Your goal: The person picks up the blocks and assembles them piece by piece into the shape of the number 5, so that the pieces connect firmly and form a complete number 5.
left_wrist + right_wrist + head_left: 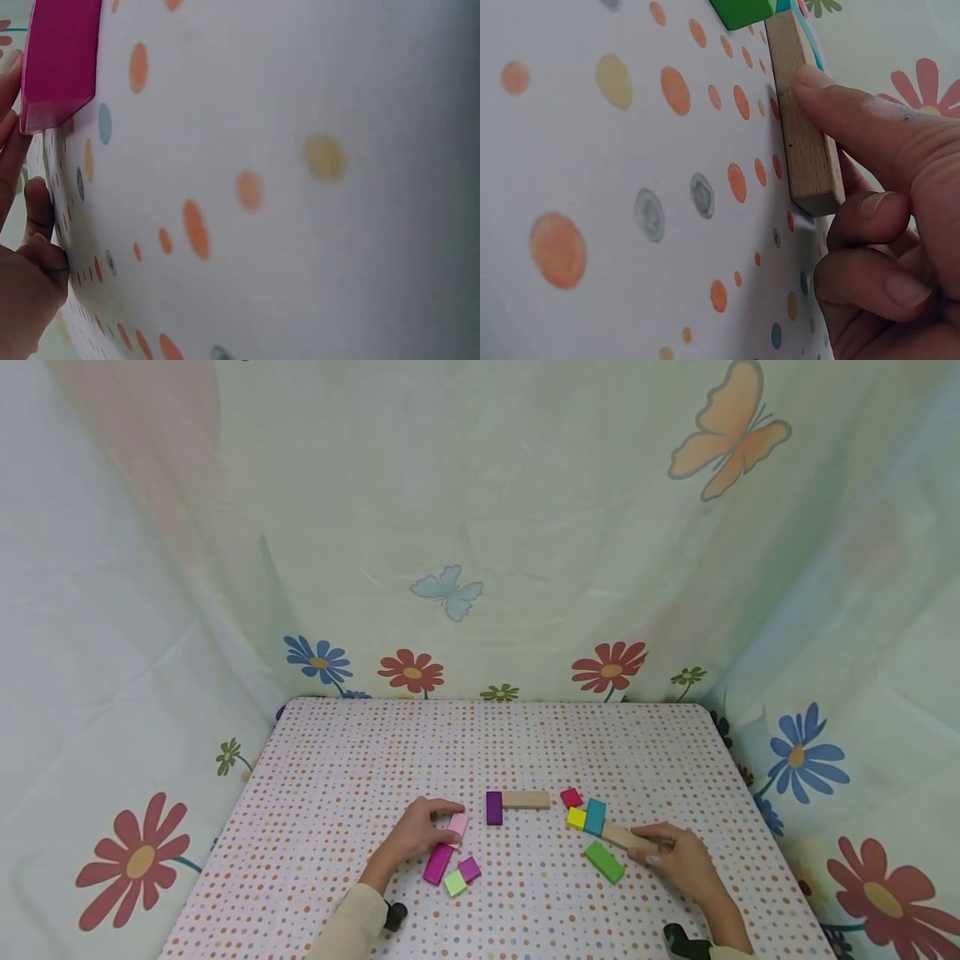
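Observation:
My left hand (416, 831) pinches a light pink block (459, 825) between thumb and fingers. That block meets the end of a magenta block (438, 865), whose near end (64, 60) fills the upper left corner of the left wrist view. On the right, my right hand (678, 858) grips a plain wooden block (802, 120), thumb along one side and fingers at the other. The far end of this wooden block lies against a teal block (595, 817). A green block (604, 862) lies just to its near side.
A purple block (494, 808) and another plain wooden block (527, 800) lie end to side at the back. Red (572, 797) and yellow (576, 818) cubes are beside the teal block. Light green (455, 883) and magenta (469, 868) cubes lie near the left hand on the dotted tabletop (360, 743).

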Demonstrator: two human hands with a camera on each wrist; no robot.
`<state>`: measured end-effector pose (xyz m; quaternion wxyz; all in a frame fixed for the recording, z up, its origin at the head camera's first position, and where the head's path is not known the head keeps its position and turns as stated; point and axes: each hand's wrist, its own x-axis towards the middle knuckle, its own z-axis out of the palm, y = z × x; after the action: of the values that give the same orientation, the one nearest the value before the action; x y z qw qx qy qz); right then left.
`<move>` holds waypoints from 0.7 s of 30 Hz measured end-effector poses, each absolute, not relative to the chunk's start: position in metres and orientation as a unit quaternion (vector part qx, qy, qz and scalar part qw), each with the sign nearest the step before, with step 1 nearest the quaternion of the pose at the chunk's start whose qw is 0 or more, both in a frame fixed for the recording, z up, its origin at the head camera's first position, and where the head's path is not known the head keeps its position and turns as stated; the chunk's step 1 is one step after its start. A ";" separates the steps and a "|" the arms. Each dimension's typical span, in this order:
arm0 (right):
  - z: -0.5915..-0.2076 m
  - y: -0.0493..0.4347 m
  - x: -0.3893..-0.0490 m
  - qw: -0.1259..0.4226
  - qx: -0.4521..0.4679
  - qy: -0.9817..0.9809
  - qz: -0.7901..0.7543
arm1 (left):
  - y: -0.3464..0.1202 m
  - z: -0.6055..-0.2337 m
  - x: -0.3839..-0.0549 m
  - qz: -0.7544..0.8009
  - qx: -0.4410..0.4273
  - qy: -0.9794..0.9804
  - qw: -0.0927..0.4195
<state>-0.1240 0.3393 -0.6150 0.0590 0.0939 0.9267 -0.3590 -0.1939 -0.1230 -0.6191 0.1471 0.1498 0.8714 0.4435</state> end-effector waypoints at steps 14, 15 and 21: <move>-0.610 0.340 -0.119 0.060 0.096 0.918 -0.380 | -0.124 -0.622 -0.192 0.397 0.208 0.883 0.142; -0.611 0.340 -0.119 0.057 0.094 0.919 -0.378 | -0.124 -0.622 -0.192 0.396 0.211 0.883 0.138; -0.617 0.342 -0.119 0.051 0.102 0.915 -0.388 | -0.122 -0.622 -0.193 0.392 0.210 0.887 0.125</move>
<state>-0.1189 0.3416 -0.6165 0.0510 0.1015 0.9148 -0.3876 -0.1933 -0.1220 -0.6216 0.1250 0.2103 0.8869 0.3919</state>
